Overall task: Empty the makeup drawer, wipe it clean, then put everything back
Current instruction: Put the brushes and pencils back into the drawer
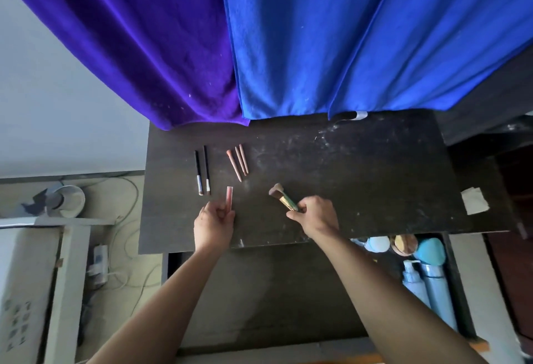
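On the dark tabletop (360, 184) my left hand (215, 223) pinches a slim pink tube (229, 197) that points away from me. My right hand (315, 213) grips the green handle of a makeup brush (281, 196), its brown bristle head angled up and left. Two black-handled brushes (202, 171) lie side by side at the left. Three pink sticks (239, 161) lie fanned just right of them. Below the table edge the drawer (259, 291) stands pulled out, its left and middle floor bare.
The drawer's right end holds two light-blue bottles (427, 285), a teal sponge (431, 252) and round compacts (403, 244). A folded paper scrap (474, 200) lies at the table's right. Purple and blue cloths (259, 46) hang at the back. Cables (115, 262) lie on the floor at left.
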### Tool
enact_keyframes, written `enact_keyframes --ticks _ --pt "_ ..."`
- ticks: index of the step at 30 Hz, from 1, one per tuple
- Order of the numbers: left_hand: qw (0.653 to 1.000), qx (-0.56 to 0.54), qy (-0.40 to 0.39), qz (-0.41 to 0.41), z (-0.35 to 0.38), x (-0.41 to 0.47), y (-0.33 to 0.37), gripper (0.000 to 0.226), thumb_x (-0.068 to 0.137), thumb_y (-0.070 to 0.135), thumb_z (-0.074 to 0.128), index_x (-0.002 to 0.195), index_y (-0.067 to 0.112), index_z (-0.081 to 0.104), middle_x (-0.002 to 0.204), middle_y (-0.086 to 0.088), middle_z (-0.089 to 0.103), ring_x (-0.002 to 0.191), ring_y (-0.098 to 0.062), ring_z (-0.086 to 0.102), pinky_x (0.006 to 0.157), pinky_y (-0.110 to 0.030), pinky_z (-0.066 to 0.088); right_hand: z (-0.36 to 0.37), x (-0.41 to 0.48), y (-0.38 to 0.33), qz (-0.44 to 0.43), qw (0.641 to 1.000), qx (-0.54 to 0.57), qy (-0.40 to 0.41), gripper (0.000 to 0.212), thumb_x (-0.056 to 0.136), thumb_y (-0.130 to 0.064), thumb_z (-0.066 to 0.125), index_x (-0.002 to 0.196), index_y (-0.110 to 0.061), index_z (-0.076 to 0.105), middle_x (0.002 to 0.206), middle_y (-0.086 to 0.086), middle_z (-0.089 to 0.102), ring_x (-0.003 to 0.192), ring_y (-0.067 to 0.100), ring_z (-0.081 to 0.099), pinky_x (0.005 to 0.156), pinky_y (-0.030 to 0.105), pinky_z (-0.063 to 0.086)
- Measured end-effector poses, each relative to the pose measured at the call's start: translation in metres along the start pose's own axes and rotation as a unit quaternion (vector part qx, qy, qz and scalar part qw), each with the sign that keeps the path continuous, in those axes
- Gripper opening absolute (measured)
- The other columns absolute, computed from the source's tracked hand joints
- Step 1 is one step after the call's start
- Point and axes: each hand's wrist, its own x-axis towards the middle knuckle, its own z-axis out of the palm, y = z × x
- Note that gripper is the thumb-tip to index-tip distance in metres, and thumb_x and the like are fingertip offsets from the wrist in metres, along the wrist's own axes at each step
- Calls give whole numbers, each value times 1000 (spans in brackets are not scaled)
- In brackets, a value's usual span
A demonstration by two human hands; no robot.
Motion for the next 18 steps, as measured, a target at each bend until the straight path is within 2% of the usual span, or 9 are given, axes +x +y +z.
enact_keyframes --ticks 2,5,9,12,14,16,18 --pt "999 -28 -3 19 -3 -16 -5 17 83 19 72 79 22 56 83 -2 67 79 -24 62 70 -29 41 -3 -19 15 4 1000 12 12 29 77 -45 78 82 -17 73 74 -2 69 71 17 64 59 28 39" --pt "997 -61 -14 43 -5 -44 -13 23 84 20 72 76 28 53 80 2 66 73 -19 61 66 -25 37 -2 -54 35 20 997 58 38 29 78 -46 78 72 -20 67 63 -8 62 63 11 57 50 20 33" --pt "994 -83 -32 68 2 -81 -31 16 84 23 72 79 25 57 79 3 66 72 -15 62 67 -27 41 12 -104 63 45 990 122 63 26 77 -47 79 77 -23 69 67 -14 65 66 4 61 55 16 38" --pt "990 -94 -62 81 17 -102 -47 12 83 22 74 85 21 62 81 2 67 72 -14 63 70 -29 48 25 -135 83 61 985 145 67 24 78 -47 78 76 -26 67 68 -15 64 66 3 60 53 13 35" --pt "989 -83 -84 85 29 -115 -56 12 83 22 73 86 22 62 82 3 67 73 -14 63 71 -30 49 34 -151 99 75 984 143 68 24 79 -47 77 77 -24 68 70 -12 66 68 6 61 54 14 39" --pt "989 -69 -100 86 42 -128 -62 12 82 23 73 87 23 62 82 4 66 73 -12 62 69 -27 46 44 -160 117 87 984 139 69 28 79 -47 77 81 -20 71 76 -7 70 74 12 64 66 26 50" --pt "988 -66 -114 76 56 -139 -69 12 83 24 72 87 23 62 83 5 66 74 -12 62 70 -28 47 53 -166 134 101 984 137 58 29 80 -46 76 84 -18 72 80 -5 71 76 14 65 72 32 52"
